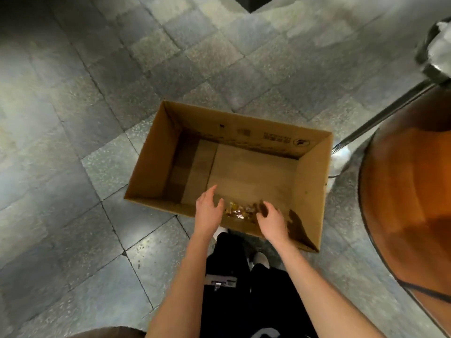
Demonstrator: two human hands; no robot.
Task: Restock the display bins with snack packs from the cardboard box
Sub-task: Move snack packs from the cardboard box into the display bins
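Floor [73,142]: grey stone tiles, speckled, slightly glossy, dark grout lines running diagonally.

Cardboard box [151,162]: plain brown corrugated, rectangular, top open, standing on the floor. The far inner wall has black print: a small block mark, a square code, a line of text and a round logo (all too blurred to read). The bottom is mostly bare, with the flap seams visible.

Left hand [207,211]: inside the box at the near wall, just left of the packs. Grip open, fingers straight and spread, holding nothing.

Snack packs [238,212]: small cluster on the box bottom against the near wall, between the two hands. Shiny gold and amber wrappers, crinkled; no label legible.

Right hand [272,220]: fingers curved down over the right edge of the cluster. The fingertips blur into the wrappers, so I cannot tell whether the grip has closed on a pack.

Below the hands: dark trousers [227,313] and a white shoe [261,258].

Far right: slanted chrome post [380,118], then a large orange round surface [410,191], glossy with a dark rim.
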